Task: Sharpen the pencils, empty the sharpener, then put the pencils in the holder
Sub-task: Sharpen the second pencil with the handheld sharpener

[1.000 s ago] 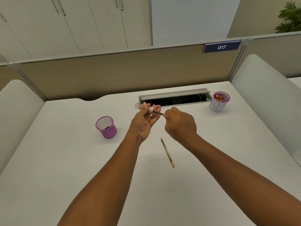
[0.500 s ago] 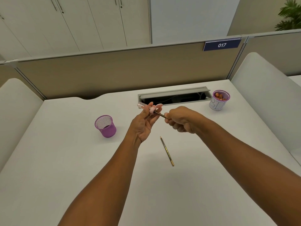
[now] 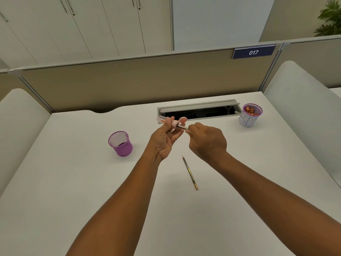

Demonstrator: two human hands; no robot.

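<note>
Spanning the whole lower view, a white desk (image 3: 55,182) sits against a beige partition (image 3: 129,84) that carries a dark blue plate (image 3: 253,52) marked 017, with an open grey cable tray (image 3: 198,109) cut into the desk's far edge. Two bare forearms reach forward over the surface. The left hand (image 3: 164,139) is raised palm up above the desk, its thumb and fingers (image 3: 168,123) closed round a pink sharpener (image 3: 172,122) with a clear tube at its left end. The right hand (image 3: 207,140), just beside it, has its fingers curled and pinches a dark pencil (image 3: 182,127) whose tip end is inside the sharpener. A purple mesh holder (image 3: 120,144) stands upright on the desk to the left of the hands, apart from them. A second cup (image 3: 250,115), purple-rimmed and wrapped in lettered white paper, stands far right beside the cable tray and holds orange-brown shavings. Another pencil (image 3: 190,172) lies flat on the desk between the two forearms, point toward the hands, touched by neither.
</note>
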